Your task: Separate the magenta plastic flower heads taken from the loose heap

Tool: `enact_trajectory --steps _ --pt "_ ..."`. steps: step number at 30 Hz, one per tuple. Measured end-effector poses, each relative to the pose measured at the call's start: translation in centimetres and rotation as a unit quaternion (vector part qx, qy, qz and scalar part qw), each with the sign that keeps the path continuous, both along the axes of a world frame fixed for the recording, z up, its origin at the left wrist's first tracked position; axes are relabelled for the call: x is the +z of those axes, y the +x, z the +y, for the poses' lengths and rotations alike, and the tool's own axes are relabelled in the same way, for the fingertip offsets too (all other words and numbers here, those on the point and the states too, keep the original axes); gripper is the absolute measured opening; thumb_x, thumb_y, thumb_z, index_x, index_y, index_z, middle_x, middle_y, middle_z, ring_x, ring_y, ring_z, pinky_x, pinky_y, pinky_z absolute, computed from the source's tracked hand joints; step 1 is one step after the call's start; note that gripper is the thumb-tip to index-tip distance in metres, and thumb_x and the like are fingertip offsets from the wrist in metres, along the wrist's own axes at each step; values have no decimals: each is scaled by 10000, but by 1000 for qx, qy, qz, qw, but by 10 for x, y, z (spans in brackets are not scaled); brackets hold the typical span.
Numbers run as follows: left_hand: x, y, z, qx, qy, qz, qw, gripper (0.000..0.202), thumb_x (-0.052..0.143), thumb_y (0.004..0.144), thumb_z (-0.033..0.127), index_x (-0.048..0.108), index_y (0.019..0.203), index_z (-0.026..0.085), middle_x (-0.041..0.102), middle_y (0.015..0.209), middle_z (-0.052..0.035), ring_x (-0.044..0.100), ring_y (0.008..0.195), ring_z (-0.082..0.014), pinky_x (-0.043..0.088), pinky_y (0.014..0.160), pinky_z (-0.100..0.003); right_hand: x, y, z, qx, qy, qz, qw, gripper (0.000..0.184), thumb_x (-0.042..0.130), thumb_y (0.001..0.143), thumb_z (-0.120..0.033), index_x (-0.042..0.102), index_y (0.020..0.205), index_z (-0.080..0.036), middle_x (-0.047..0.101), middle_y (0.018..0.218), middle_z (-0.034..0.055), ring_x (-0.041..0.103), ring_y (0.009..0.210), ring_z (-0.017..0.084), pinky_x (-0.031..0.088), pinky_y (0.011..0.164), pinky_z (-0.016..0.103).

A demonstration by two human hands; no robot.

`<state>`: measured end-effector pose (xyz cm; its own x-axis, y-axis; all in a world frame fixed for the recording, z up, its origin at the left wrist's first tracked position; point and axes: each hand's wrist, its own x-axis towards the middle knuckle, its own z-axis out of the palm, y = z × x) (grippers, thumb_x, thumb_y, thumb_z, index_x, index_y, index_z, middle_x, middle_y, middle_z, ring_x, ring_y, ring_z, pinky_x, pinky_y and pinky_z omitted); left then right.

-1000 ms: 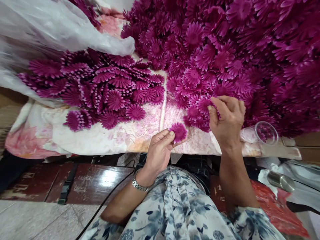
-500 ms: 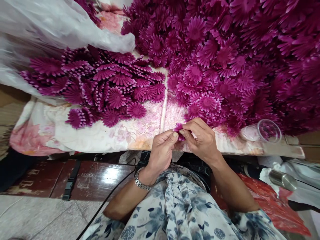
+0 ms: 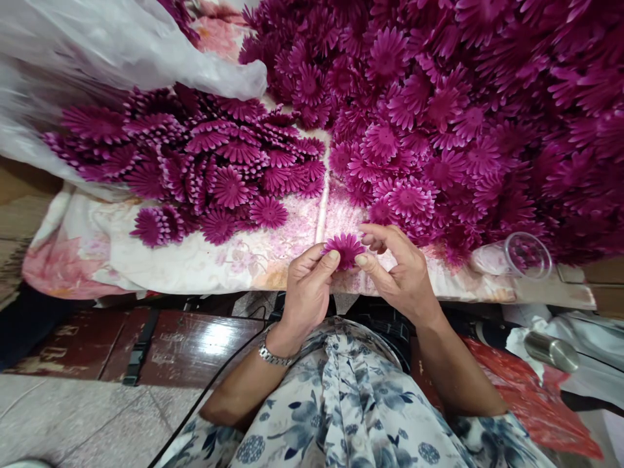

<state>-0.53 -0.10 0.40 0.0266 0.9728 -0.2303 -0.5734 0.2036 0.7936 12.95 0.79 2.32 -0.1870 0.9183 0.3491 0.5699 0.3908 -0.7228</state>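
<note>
Between thumb and fingers, my left hand [image 3: 311, 279] pinches a magenta artificial flower head [image 3: 345, 251] at its left side, just above the table's near edge. The flower's petals fan out towards my right hand [image 3: 402, 270]. That hand is open, thumb and fingers apart, with the thumb tip close to the petals; whether it touches them I cannot tell. Beyond the hands, a large heap of loose magenta flower heads [image 3: 414, 143] covers the right side. On the left lies a smaller pile of stacked flower heads [image 3: 195, 156] with pale petal tips.
A floral cloth [image 3: 195, 266] covers the table. Clear plastic sheeting [image 3: 146, 52] hangs over the left pile. A transparent plastic cup [image 3: 526, 255] lies tipped near the right edge. Below right are a metal cylinder [image 3: 550, 351] and red plastic [image 3: 526, 396]; a dark red bench [image 3: 195, 344] stands lower left.
My right hand has let go of the flower head and opened, moving slightly right. The flower now shows spread petals, still in my left hand, which has shifted slightly left.
</note>
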Motion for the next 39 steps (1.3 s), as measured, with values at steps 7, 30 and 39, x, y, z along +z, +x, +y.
enact_trajectory --steps 7,30,39 --pt "-2 -1 -6 13 39 41 998 179 725 699 305 685 843 206 646 722 7 571 671 -119 459 677 -233 -6 -6 -3 -13 -142 182 973 113 641 773 -275 584 746 -182 540 674 -34 508 616 92 419 578 227" --pt "4 2 -6 -66 -69 -35 995 305 796 573 265 656 825 165 625 736 13 576 666 -102 471 632 -220 -18 -11 -13 -46 10 57 997 259 495 866 -224 392 630 -201 368 590 -51 373 543 85 314 533 235" --pt "5 4 -2 -17 -87 -43 995 205 783 592 306 676 634 137 602 598 12 518 581 -86 439 597 -213 -12 -2 -8 -78 112 -117 984 161 583 839 -324 563 879 -169 593 767 53 520 745 183 412 710 340"
